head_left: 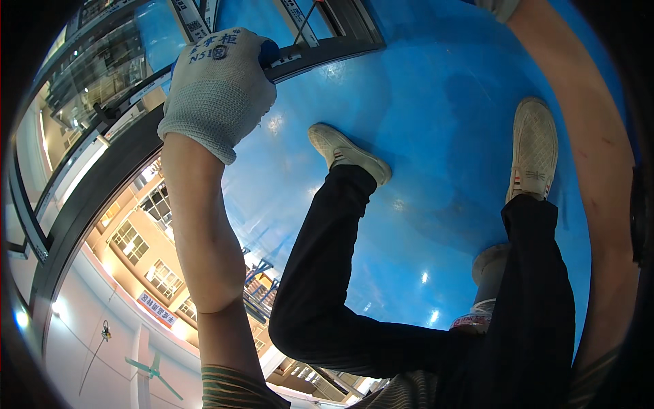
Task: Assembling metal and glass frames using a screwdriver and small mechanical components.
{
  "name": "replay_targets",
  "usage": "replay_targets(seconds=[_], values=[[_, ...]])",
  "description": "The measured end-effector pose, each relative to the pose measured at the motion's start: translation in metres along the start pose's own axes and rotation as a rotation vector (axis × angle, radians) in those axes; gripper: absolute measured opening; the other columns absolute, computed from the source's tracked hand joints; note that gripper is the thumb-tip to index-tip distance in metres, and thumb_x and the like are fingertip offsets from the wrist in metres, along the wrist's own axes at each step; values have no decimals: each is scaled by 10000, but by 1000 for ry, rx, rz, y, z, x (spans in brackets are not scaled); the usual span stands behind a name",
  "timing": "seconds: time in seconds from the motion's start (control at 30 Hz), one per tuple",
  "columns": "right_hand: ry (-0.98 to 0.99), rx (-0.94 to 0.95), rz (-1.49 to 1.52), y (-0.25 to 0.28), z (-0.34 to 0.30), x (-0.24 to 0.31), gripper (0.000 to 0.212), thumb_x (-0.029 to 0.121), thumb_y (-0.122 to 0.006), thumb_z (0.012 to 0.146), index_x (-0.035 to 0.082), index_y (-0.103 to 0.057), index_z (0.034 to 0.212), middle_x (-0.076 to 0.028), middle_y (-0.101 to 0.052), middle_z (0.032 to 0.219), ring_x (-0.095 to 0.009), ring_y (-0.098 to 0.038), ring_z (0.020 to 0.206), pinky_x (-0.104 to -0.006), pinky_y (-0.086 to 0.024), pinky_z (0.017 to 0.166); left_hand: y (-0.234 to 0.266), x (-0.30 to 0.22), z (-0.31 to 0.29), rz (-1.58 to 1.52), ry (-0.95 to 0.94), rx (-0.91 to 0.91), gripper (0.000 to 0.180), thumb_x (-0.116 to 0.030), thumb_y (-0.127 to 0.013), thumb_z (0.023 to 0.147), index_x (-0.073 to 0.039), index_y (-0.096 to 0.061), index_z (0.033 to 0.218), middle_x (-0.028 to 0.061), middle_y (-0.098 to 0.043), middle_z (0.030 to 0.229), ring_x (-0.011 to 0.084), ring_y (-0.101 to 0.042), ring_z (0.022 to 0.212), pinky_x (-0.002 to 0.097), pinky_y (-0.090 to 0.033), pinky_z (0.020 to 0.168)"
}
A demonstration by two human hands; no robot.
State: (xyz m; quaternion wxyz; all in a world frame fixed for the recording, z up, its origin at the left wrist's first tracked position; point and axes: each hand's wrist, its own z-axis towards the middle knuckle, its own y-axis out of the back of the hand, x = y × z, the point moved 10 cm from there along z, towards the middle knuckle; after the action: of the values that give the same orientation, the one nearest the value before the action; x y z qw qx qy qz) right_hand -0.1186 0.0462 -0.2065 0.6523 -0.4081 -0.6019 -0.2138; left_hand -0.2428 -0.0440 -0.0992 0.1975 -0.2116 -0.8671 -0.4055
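Observation:
My left hand (221, 75), in a white knit glove with a blue palm side, is closed around the edge of a dark metal window frame (334, 49). The fingertips are hidden behind the glove's back and the frame. Long dark bars of the frame, with printed film strips and panes between them, run from the top down the left side. My right arm reaches up the right side, and only the cuff of its pale glove (502, 7) shows at the top edge. The fingers of that hand are out of the picture.
My shoes (535, 140) stand apart on a glossy blue floor (422, 116). A grey cylindrical thing (492, 266) with a red and white band is beside my leg. Blue metal racks (259, 290) stand farther back at left. A green fan (154, 371) shows at lower left.

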Motion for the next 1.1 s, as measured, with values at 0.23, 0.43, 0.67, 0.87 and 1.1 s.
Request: replay_targets(seconds=[0.23,0.43,0.67,0.87,1.1], values=[[178,88,-106,1,-1,0,442,342,-741,918,-59,-693,1096,-76,-717,865,-158,-676,721,-220,-558,674,3,3,-4,53,26,36,505,-176,-774,837,-58,-619,1303,128,-769,1008,218,-745,694,282,-617,650],[-176,-145,-273,19,-1,8,432,343,-678,967,-67,-677,1101,-74,-708,852,-135,-648,678,-203,-539,635,21,10,-8,54,35,6,501,-194,-769,848,-67,-608,1304,120,-771,991,218,-746,694,287,-617,652],[-22,370,-154,-11,6,-2,343,320,-600,1017,-8,-699,1037,-38,-685,803,-105,-597,636,-191,-476,552,9,0,-5,65,8,-3,479,-210,-765,856,-80,-615,1292,113,-771,989,219,-742,682,289,-618,650],[-197,326,-29,-13,-1,13,292,298,-580,1026,41,-718,1025,-19,-679,793,-100,-598,656,-213,-484,567,16,8,-9,80,14,-22,481,-231,-763,863,-83,-613,1295,107,-771,976,219,-740,675,289,-619,650],[-388,282,92,-18,-11,9,258,275,-560,1036,89,-737,1014,1,-673,783,-94,-598,675,-236,-492,583,14,6,-9,58,-14,-32,480,-238,-759,867,-88,-609,1297,101,-768,958,217,-737,667,293,-618,648]])
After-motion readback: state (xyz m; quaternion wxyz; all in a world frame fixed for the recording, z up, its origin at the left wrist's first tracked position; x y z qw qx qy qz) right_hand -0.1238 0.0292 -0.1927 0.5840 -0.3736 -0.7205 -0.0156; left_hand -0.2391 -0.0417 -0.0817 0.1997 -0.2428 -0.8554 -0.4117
